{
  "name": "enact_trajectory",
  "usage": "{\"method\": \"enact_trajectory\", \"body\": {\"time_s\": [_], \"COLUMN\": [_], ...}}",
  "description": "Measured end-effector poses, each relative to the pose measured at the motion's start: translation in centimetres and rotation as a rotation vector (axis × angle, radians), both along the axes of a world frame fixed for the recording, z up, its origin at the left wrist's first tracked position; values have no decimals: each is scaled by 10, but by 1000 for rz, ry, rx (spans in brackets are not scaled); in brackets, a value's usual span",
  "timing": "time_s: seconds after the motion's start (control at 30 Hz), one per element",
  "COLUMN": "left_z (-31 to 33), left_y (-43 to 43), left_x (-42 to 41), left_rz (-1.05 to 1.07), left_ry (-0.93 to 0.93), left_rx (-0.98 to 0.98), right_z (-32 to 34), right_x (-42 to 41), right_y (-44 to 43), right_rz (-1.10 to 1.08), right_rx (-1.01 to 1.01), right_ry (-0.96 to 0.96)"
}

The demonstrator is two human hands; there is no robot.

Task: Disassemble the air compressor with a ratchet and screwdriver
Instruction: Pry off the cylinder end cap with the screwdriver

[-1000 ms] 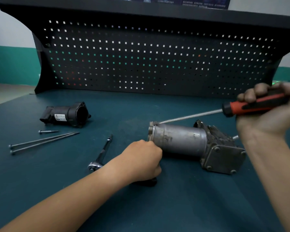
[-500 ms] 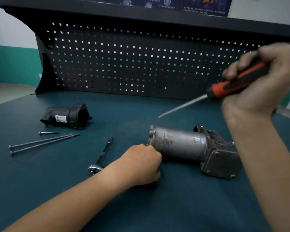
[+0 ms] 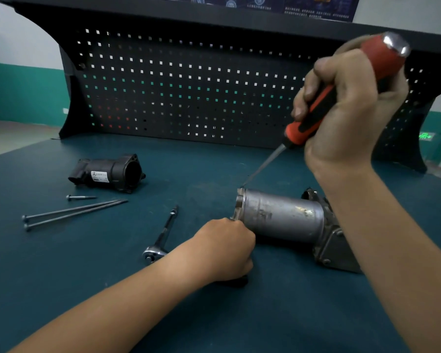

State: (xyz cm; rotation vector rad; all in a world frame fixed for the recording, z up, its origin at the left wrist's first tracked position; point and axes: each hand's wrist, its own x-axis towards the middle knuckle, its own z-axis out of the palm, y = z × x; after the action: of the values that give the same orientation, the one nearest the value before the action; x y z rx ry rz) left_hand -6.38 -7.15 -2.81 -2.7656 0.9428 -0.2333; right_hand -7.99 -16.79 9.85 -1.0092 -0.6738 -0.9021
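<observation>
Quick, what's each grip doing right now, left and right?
Left grip: curled beside the grey metal compressor cylinder; what it holds cannot be told.
Right grip: closed on the red-and-black screwdriver.

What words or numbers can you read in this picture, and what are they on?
White sticker on the black plastic housing: a round logo and printed lines, too small to read.
Dark blue poster above the black pegboard: pale writing, too blurred to read.
Green glowing sign at the far right: blurred, unreadable.
Nothing can be quoted.

Dim, even indoor light, soft shadows, wide-angle bending at edges, slight softness throughout
</observation>
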Motion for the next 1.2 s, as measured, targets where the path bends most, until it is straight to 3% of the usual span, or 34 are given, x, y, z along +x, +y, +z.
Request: {"method": "enact_trajectory", "body": {"time_s": [0.53,0.83,1.2], "left_z": [-1,0,0], "left_y": [1,1,1], "left_x": [0,-1,-2], "left_rz": [-11,-8,-17], "left_ry": [0,6,11], "left_rx": [-4,-3,-6], "right_z": [11,8,7], "right_x": [-8,-7,-9], "right_y": [16,9,11], "right_rz": [-13,19,-17], "right_rx": [-216,-84,-102], "right_ry": [-100,-48,-64]}}
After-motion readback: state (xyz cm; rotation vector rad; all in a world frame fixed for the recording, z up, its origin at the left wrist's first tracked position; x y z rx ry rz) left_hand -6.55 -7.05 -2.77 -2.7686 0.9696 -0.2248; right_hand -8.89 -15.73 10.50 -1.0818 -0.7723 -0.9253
